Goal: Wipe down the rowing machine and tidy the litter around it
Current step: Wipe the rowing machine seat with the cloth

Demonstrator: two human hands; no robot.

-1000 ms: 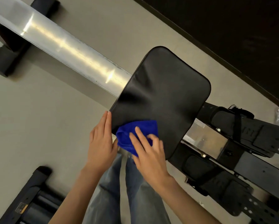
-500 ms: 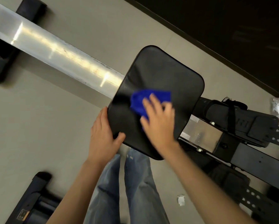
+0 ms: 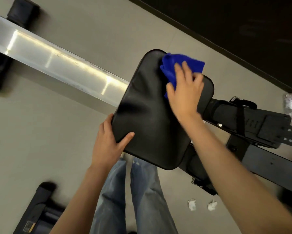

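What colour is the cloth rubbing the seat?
Bright blue. The cloth shows best in the head view, under the right hand on the black seat.

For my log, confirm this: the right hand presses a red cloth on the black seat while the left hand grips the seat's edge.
The head view shows a blue cloth, not red. The right hand presses it on the seat; the left hand grips its edge.

Blue cloth (image 3: 174, 65) under right hand (image 3: 184, 93) on seat (image 3: 150, 115)
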